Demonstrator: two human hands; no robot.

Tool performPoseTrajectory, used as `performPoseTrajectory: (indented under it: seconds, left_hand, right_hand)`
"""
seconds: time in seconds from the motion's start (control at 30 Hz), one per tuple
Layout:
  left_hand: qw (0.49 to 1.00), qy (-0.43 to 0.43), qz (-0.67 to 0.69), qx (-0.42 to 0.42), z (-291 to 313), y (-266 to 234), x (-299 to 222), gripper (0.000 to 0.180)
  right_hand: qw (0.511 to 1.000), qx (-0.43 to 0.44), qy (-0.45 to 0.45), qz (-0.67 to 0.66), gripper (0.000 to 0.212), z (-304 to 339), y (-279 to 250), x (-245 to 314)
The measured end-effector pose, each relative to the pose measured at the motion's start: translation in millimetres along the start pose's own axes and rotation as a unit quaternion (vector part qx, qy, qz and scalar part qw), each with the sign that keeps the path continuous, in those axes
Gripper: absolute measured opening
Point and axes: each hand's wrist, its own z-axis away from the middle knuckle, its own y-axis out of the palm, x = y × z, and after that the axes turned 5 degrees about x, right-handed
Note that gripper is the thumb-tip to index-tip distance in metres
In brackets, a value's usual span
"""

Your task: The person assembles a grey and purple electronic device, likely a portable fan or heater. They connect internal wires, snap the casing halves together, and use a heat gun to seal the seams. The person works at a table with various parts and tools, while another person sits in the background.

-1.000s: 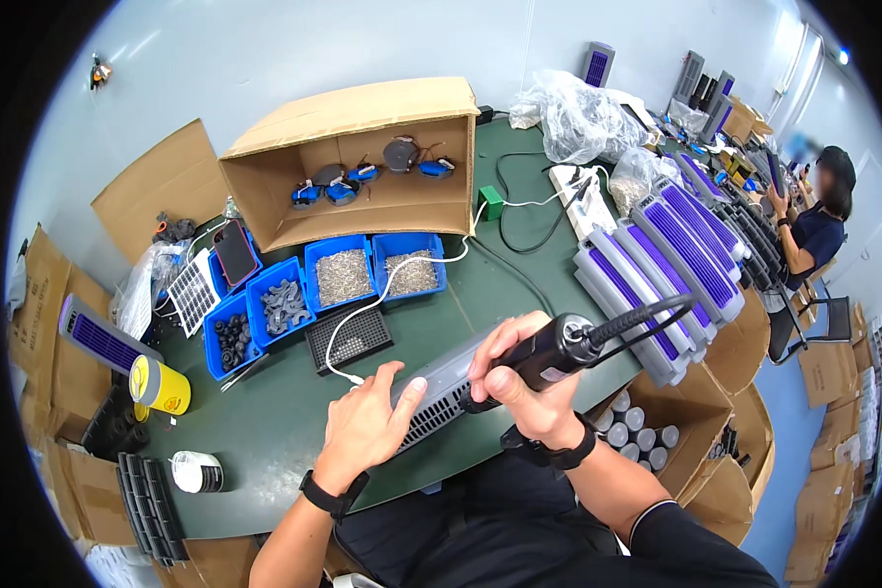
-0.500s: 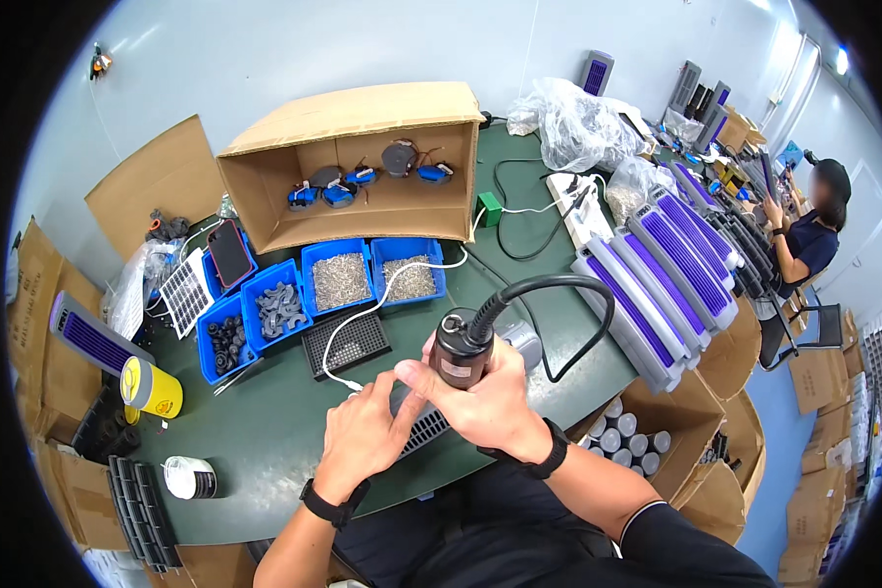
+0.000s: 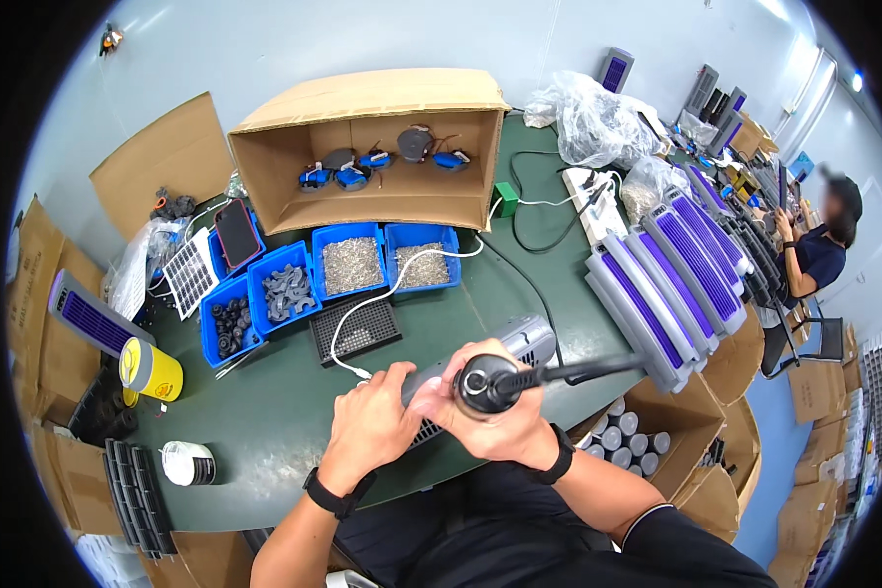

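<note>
My right hand (image 3: 505, 428) is wrapped round an upright black electric screwdriver (image 3: 485, 384), whose thick cord leaves its top toward the right. Beneath it lies a long grey appliance housing (image 3: 527, 339) with slotted vents, slanting across the near part of the table. My left hand (image 3: 370, 423) grips the left end of this housing, its thumb close to my right thumb. A white cable (image 3: 337, 338) runs down to the housing beside my left fingers. The screwdriver's tip is hidden below my right hand.
Blue bins of screws (image 3: 353, 265) and dark plastic parts (image 3: 288, 292) stand beyond a black perforated tray (image 3: 358, 328). Behind them, a cardboard box (image 3: 274, 196) holds small blue motors. Purple-grey units (image 3: 647, 304) lie at right; a white tub (image 3: 188, 463) stands left. A co-worker (image 3: 818, 255) sits far right.
The screwdriver and my right hand have shifted slightly right and toward me, and the cord has swung lower to the right. More of the housing's right end shows. My left hand stays on the housing.
</note>
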Motion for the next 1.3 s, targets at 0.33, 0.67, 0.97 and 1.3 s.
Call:
performPoseTrajectory:
  seconds: [0.33, 0.67, 0.97, 1.3]
  left_hand:
    - [1.000, -0.026, 0.005, 0.007, -1, -3, -7, 0.055]
    - [0.888, -0.007, 0.439, -0.133, -10, 8, -15, 0.029]
    - [0.901, -0.066, 0.369, -0.219, 30, 48, 15, 0.040]
    - [0.886, 0.050, 0.352, -0.298, 28, 60, 7, 0.038]
  right_hand:
    - [0.996, -0.039, 0.038, -0.067, 0.033, 0, 1, -5]
    - [0.955, 0.016, -0.024, -0.295, 0.041, -2, -9, 28]
    - [0.960, -0.023, 0.009, -0.280, 0.039, 18, 30, 14]
    - [0.998, 0.062, 0.000, 0.009, 0.051, 5, 53, 14]
